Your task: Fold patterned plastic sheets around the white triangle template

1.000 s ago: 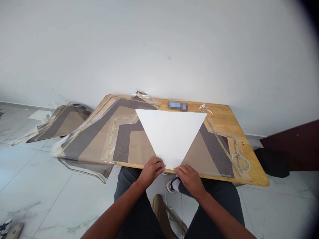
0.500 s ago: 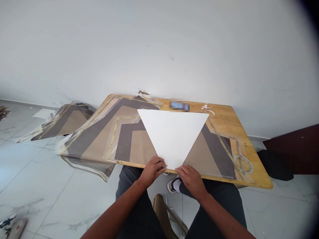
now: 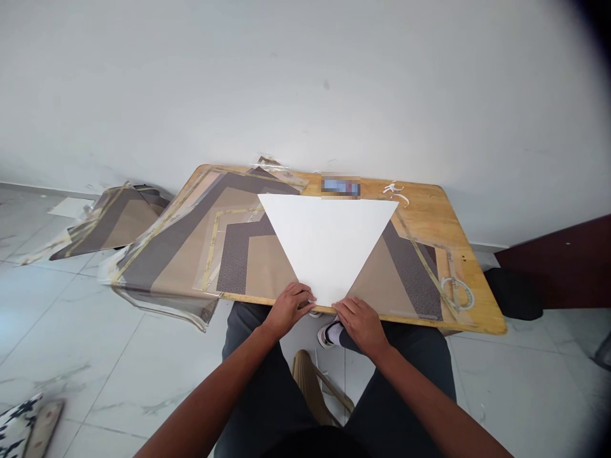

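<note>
A white sheet (image 3: pixel 329 245) is laid over the brown patterned covering (image 3: pixel 267 262) on the wooden table (image 3: pixel 424 207). Its narrow near end is bracketed by the left hand (image 3: pixel 289 310) and the right hand (image 3: pixel 363 324), contact made at either corner; whether the edge is pinched or merely pressed cannot be determined. A white ring (image 3: pixel 470 297) is noted farther right.

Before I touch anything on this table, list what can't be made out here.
Head view: middle of the brown sheet, hidden by the white sheet.
Head view: what the pixelated item is, masked by blur blocks.
Head view: print on the yellow strip, too small.
Head view: rest of the patterned item, cut off by the left edge.
Head view: palms of left hand and right hand, hidden by their backs.
</note>
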Motion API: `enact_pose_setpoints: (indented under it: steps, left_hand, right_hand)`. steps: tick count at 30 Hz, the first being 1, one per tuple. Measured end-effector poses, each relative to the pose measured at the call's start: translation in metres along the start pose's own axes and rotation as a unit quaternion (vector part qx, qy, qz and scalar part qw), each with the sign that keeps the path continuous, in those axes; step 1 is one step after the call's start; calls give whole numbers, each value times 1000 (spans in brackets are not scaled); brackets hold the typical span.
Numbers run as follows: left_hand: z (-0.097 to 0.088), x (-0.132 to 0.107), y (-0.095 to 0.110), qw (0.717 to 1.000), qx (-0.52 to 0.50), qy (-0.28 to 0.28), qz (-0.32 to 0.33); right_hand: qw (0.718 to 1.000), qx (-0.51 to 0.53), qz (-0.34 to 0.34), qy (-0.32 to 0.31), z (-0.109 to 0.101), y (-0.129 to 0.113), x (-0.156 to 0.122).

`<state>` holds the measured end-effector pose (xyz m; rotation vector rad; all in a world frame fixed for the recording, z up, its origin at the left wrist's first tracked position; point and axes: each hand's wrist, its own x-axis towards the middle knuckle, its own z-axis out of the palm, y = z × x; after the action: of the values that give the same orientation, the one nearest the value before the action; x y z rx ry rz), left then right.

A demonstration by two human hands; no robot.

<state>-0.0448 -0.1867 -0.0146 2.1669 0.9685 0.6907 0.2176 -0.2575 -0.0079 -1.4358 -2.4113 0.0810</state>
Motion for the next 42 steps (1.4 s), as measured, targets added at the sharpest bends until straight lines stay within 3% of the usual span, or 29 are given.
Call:
enact_pose_setpoints:
  steps: [15,20,22,27,38,42]
  left_hand:
    - [-14,17,9,996,51,-75,4]
    - [-23,27,-3,989,136,-52,-11]
    - [-26,29,-11,988,138,-70,-3]
    - [-27,27,-22,988,122,-96,1]
    - [-29,28,-15,984,131,-120,-28]
    - [-27,29,-15,983,136,-121,-35]
  right_hand:
    - [998,-17,15,-61,-14,-8,3]
    - [996,-21,13,-82,-19,-7,6]
    - [996,-20,17,-85,-20,-7,6]
    - [997,0,25,-74,-20,-6,3]
    - [995,69,66,-36,-11,-4,-4]
    - [992,74,96,-29,-16,-5,6]
